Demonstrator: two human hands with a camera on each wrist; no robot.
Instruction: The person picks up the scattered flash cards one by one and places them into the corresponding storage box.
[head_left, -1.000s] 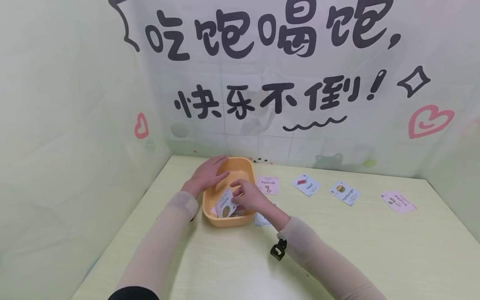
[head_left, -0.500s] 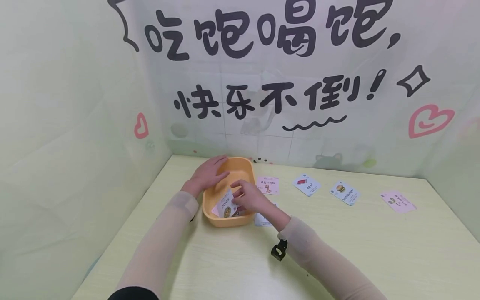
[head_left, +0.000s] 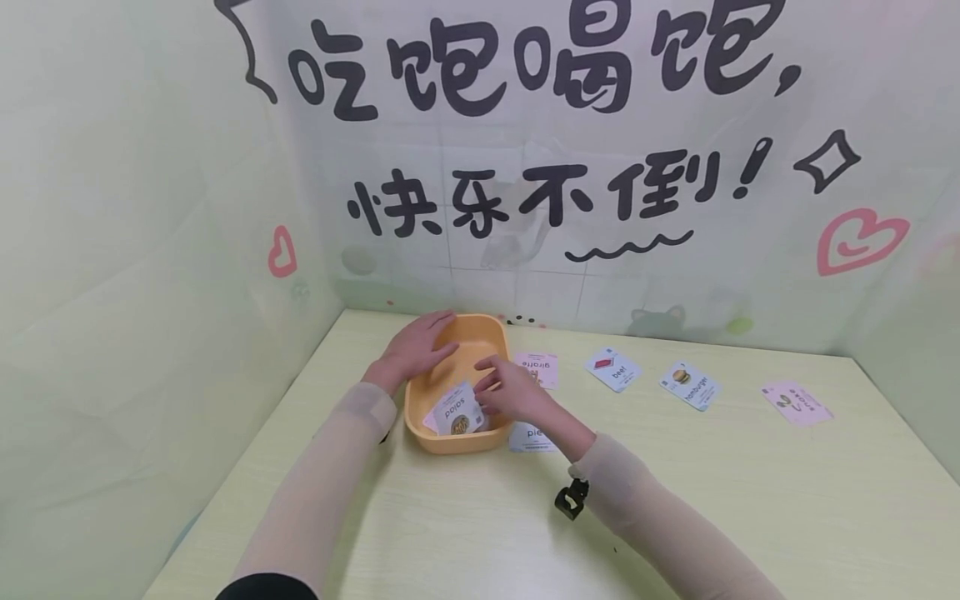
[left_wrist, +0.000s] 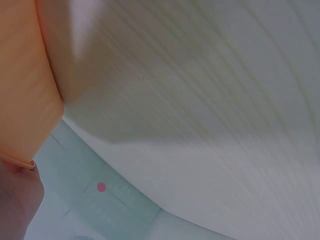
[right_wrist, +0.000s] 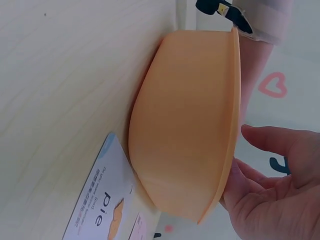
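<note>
An orange plastic basin (head_left: 456, 445) stands on the table at the back left. My left hand (head_left: 412, 350) rests on its left rim, fingers fairly straight and thumb reaching inward. Inside the basin's near end lies a white salad card (head_left: 454, 410), with a pink card edge showing beneath it. My right hand (head_left: 516, 395) hangs over the right rim, its fingers loosely bent and dipping inside. The thumb and forefinger stand apart in the right wrist view; other fingertips are hidden behind the rim. Under that hand, against the basin's right side, a pie card (right_wrist: 95, 200) lies on the table.
Right of the basin lies a pink giraffe card (head_left: 547, 372), partly covered by my right hand. Farther along are a beef card (head_left: 613, 369), a hamburger card (head_left: 690, 386) and a pink snake card (head_left: 797, 404). A printed wall sheet (head_left: 480, 283) borders the table's back.
The salad card has left my right fingers and settled lower in the basin. My right hand has drawn slightly right, uncovering more of the pie card. The left hand stays put.
</note>
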